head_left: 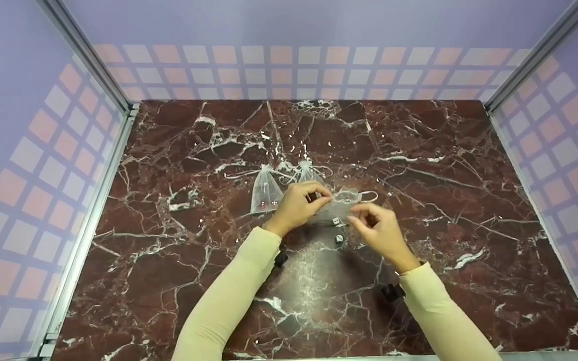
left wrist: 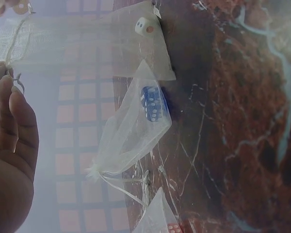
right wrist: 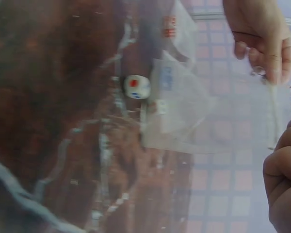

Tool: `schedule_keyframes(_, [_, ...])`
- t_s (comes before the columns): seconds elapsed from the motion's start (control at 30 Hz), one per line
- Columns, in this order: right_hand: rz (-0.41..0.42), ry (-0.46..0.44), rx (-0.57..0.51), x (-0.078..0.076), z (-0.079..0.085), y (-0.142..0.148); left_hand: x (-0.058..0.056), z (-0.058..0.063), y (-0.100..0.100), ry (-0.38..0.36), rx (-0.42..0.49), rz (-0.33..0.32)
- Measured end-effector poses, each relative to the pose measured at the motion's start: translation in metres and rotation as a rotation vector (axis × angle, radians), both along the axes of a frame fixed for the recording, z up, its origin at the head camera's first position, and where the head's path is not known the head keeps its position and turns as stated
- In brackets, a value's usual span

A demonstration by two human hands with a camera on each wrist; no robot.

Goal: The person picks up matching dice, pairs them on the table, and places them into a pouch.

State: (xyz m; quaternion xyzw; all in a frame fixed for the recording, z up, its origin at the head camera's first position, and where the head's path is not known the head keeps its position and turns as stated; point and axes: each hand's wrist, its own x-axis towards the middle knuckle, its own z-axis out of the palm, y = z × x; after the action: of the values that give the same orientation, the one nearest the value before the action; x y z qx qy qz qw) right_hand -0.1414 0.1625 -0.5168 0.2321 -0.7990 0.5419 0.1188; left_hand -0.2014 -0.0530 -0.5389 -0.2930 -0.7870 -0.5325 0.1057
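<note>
A sheer white drawstring pouch [head_left: 336, 208] hangs between both hands with its mouth upward. My left hand [head_left: 301, 203] pinches one side of its mouth beside the cord. At the opposite side of the mouth, my right hand [head_left: 378, 228] has its fingers curled, thumb and fingertips right at the rim. A white die [left wrist: 145, 26] shows through the pouch's lower end. Another white die [right wrist: 137, 86], with a red pip and blue pips, lies on the table just in front of the pouch.
Behind my left hand stands a tied pouch with blue dice [left wrist: 154, 104]. Left of it is another tied pouch [head_left: 266, 188] with red dice [head_left: 269, 204] inside. Their cords spread over the dark red marbled table [head_left: 193, 281]. Tile-patterned walls [head_left: 294, 72] enclose the back and sides.
</note>
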Motion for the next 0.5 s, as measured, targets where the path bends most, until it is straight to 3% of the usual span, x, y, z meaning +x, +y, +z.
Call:
schedule_keyframes(0.13, [-0.009,-0.057,0.074,-0.005,-0.035,0.003,0.001,0.000,0.000,-0.007,0.002,0.005])
schedule_keyframes(0.33, [0.017,-0.173,0.221,-0.002,-0.056,0.002,0.002,0.001,0.000,-0.017,0.019,-0.007])
schedule_keyframes(0.5, [0.047,-0.285,0.356,-0.003,-0.064,0.000,0.003,0.000,0.000,-0.027,0.021,-0.006])
